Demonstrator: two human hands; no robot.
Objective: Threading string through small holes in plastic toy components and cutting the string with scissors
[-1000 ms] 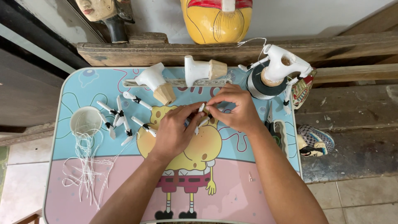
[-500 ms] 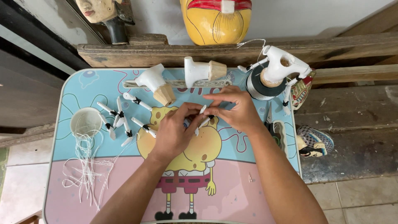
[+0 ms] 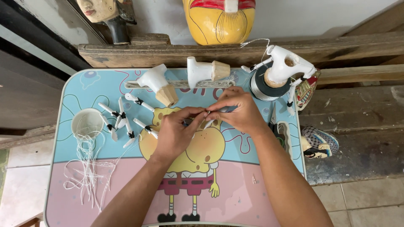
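Observation:
My left hand [image 3: 179, 130] and my right hand [image 3: 235, 111] meet over the middle of a small cartoon-printed table [image 3: 75, 201]. Between their fingertips they pinch a small white puppet limb piece [image 3: 207, 122]; a dark bit shows under my right fingers. To the left of my hands lie several white jointed limb pieces [image 3: 126, 120] with black ties. Behind my hands two white wooden puppet torsos [image 3: 158, 83] [image 3: 204, 71] lie on their sides.
A white cup [image 3: 86, 122] with loose white strings [image 3: 88, 168] sits at the table's left. A white puppet body [image 3: 286, 65] stands on a spool of cord at the right. Painted wooden heads [image 3: 219, 19] rest on the plank behind. A sandal [image 3: 317, 143] lies on the floor at the right.
My hands have stayed in the same spot. The fingers have shifted a little around the small piece, and the white piece that stuck up between them now lies lower.

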